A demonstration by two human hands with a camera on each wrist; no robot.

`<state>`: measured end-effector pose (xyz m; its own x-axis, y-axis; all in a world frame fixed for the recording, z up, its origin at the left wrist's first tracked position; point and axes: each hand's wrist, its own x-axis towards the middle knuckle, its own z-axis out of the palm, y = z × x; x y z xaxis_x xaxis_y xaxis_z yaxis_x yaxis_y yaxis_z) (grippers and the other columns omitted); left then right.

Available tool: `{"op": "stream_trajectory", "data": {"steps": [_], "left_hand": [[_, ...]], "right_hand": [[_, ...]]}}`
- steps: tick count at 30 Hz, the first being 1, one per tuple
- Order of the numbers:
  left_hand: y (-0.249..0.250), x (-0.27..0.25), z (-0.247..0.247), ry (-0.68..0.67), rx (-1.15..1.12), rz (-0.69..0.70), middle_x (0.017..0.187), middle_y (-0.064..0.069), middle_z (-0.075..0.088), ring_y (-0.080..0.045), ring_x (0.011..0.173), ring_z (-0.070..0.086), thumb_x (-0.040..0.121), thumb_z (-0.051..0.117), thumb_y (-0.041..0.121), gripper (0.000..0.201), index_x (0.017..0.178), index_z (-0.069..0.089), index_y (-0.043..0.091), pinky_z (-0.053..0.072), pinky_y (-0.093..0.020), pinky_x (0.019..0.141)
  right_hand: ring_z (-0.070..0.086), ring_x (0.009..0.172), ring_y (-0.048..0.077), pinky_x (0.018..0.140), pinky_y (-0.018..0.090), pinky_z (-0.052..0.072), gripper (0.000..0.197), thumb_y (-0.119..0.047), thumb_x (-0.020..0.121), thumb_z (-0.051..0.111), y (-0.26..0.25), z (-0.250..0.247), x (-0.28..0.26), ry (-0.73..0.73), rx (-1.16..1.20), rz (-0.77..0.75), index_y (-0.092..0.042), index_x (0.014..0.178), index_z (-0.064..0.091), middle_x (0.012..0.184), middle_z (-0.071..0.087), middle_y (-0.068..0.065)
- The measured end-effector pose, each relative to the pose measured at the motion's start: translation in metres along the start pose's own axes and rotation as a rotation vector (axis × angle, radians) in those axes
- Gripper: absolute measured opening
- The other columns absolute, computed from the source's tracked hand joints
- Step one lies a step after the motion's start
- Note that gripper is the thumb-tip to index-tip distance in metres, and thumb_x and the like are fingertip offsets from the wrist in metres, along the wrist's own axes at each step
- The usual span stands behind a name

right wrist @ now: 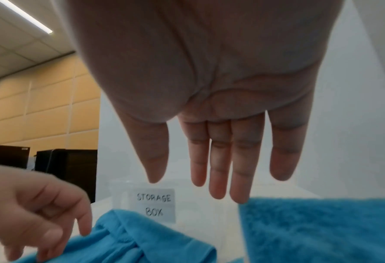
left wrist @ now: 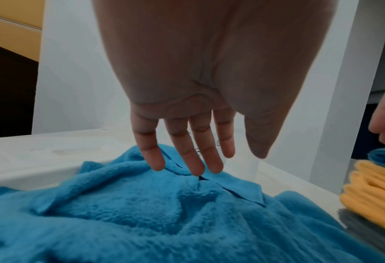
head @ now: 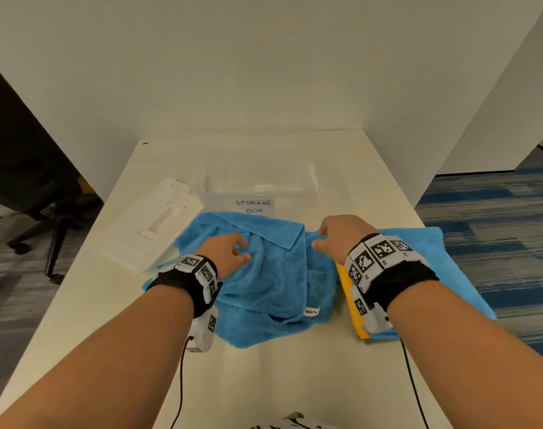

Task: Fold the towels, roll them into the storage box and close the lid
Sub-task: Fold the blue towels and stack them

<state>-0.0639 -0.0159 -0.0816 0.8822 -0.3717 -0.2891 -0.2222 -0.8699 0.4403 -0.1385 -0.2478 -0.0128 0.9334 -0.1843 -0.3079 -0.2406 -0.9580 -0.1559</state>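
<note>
A rumpled blue towel [head: 264, 274] lies on the white table [head: 279, 382] just in front of the clear storage box [head: 258, 178], which stands open with a paper label reading "STORAGE BOX" on its near wall. The towel is plush and creased, its far edge turned over in a flap, a small white tag at its near corner. The left hand [head: 227, 252] hovers over the towel's middle, fingers loosely spread and holding nothing. The right hand [head: 338, 236] is above the towel's right edge, fingers straight and apart, holding nothing. To the right of the box lies a stack of folded towels [head: 449, 274], blue on top with a yellow [head: 352, 305] layer showing. The white lid [head: 152, 224] lies flat on the table, left of the box.
</note>
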Motion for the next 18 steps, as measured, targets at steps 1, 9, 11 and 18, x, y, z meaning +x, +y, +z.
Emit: {"op": "stream_trajectory", "data": {"steps": [1, 9, 11, 18], "left_hand": [[-0.008, 0.002, -0.004, 0.002, -0.005, -0.005, 0.1, 0.005, 0.062, -0.015, 0.096, 0.059, 0.091, 0.059, 0.039, 0.027, 0.114, 0.057, 0.026, 0.042, -0.025, 0.081], [-0.064, 0.017, -0.037, 0.049, -0.064, -0.044, 0.099, 0.005, 0.061, -0.013, 0.089, 0.057, 0.091, 0.06, 0.035, 0.025, 0.114, 0.058, 0.026, 0.04, -0.024, 0.076], [-0.076, 0.023, -0.044, 0.057, -0.096, -0.057, 0.097, 0.006, 0.059, -0.014, 0.089, 0.057, 0.091, 0.06, 0.034, 0.025, 0.114, 0.059, 0.025, 0.04, -0.025, 0.077], [-0.106, 0.039, -0.053, 0.094, -0.158, -0.066, 0.095, 0.006, 0.061, -0.008, 0.079, 0.056, 0.09, 0.06, 0.034, 0.022, 0.111, 0.061, 0.027, 0.037, -0.014, 0.059]], "right_hand": [[0.058, 0.105, 0.024, 0.085, 0.032, 0.047, 0.034, -0.036, 0.095, 0.052, -0.009, 0.006, 0.006, -0.014, -0.009, -0.011, -0.011, 0.116, 0.06, 0.115, 0.062, 0.006], [0.06, 0.099, 0.023, 0.081, 0.032, 0.05, 0.027, -0.032, 0.097, 0.046, -0.053, 0.05, 0.06, -0.135, -0.108, -0.053, -0.013, 0.107, 0.061, 0.104, 0.063, 0.004], [0.059, 0.108, 0.023, 0.092, 0.035, 0.05, 0.037, -0.036, 0.097, 0.046, -0.063, 0.061, 0.075, -0.169, -0.123, -0.071, -0.013, 0.123, 0.058, 0.121, 0.062, 0.004], [0.046, 0.125, 0.028, 0.101, 0.038, 0.042, 0.044, -0.034, 0.095, 0.048, -0.073, 0.104, 0.109, -0.234, -0.175, -0.034, -0.014, 0.134, 0.048, 0.143, 0.037, 0.007]]}}
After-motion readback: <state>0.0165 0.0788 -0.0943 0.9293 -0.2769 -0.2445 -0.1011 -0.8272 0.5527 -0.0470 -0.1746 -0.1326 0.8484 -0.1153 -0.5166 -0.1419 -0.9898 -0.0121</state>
